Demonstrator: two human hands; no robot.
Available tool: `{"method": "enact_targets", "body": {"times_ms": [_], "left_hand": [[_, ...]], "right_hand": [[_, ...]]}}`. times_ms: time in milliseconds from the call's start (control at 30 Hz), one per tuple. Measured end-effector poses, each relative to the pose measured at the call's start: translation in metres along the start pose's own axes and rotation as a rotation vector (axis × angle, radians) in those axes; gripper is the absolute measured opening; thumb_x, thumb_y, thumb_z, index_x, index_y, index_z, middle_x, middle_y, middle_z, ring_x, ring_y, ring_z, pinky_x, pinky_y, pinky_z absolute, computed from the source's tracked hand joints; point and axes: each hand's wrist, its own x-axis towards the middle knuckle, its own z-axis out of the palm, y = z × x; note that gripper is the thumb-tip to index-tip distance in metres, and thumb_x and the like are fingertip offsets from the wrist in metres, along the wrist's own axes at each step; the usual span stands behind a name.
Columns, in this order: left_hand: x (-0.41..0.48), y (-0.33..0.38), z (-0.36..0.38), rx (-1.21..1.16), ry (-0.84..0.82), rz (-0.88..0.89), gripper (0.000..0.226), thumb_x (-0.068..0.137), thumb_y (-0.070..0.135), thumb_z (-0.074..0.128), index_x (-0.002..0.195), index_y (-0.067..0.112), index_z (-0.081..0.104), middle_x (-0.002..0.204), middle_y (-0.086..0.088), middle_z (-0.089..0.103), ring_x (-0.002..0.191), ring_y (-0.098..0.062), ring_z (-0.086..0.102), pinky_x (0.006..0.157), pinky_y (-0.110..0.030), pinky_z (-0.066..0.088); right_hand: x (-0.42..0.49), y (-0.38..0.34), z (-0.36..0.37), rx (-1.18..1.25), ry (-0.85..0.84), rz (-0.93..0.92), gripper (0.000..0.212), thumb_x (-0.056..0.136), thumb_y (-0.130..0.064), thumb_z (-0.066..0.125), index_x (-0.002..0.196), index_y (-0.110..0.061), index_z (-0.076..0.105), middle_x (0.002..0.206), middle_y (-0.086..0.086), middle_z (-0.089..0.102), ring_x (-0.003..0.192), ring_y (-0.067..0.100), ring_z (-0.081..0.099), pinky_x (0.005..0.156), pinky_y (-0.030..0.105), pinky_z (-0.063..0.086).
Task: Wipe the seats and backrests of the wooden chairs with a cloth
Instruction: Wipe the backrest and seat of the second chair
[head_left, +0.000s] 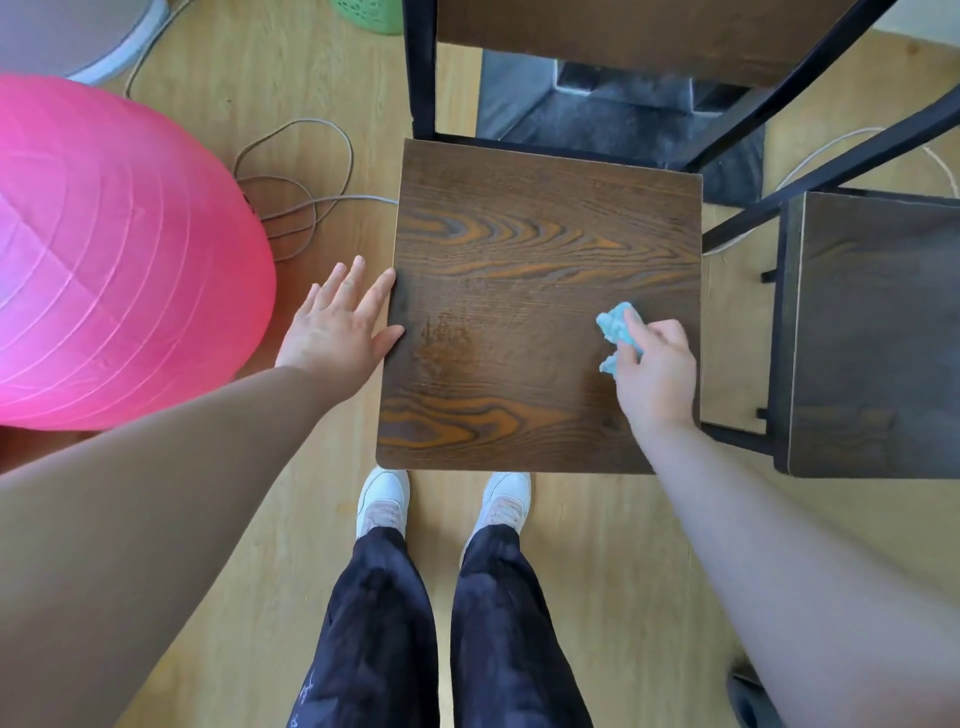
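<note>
The person stands over a dark wooden chair seat (540, 306). The right hand (655, 371) is closed round a small blue cloth (616, 328), pressing it on the seat near its right edge. The left hand (340, 325) is spread flat, fingers wide, against the seat's left edge. A second chair (872, 332) stands just beside on the right, and a pink ball (114, 249) sits left. The backrest (649, 31) looks partly cut off at the top.
</note>
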Motion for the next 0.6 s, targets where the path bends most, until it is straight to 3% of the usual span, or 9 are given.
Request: {"method": "enact_targets", "body": {"times_ms": [167,467,600], "left_hand": [[-0.008,-0.002,0.002,0.014,-0.013,0.018,0.066,0.102,0.055,0.025,0.158,0.033,-0.001,0.167,-0.005,-0.004,0.154,-0.024,-0.004,0.125,-0.044,0.007],[-0.015,-0.018,0.006,0.023,0.025,-0.007,0.062,0.104,0.049,0.025,0.159,0.030,0.003,0.167,-0.007,-0.002,0.154,-0.026,-0.002,0.124,-0.045,0.009],[-0.023,-0.023,0.005,0.021,0.031,-0.027,0.061,0.104,0.048,0.024,0.159,0.029,0.003,0.167,-0.008,-0.001,0.154,-0.027,-0.002,0.124,-0.046,0.010]], "right_hand": [[-0.057,-0.029,0.028,0.050,-0.080,-0.112,0.043,0.085,0.003,0.058,0.124,-0.014,0.068,0.102,0.006,0.056,0.088,0.023,0.060,0.081,0.037,0.054],[-0.148,-0.123,0.092,0.158,-0.343,-0.317,0.047,0.086,-0.002,0.059,0.131,-0.015,0.060,0.104,0.005,0.053,0.088,0.024,0.057,0.075,0.040,0.055],[-0.154,-0.140,0.093,0.260,-0.405,-0.285,0.044,0.091,-0.003,0.055,0.133,-0.015,0.059,0.103,0.002,0.050,0.090,0.017,0.054,0.081,0.029,0.051]]}}
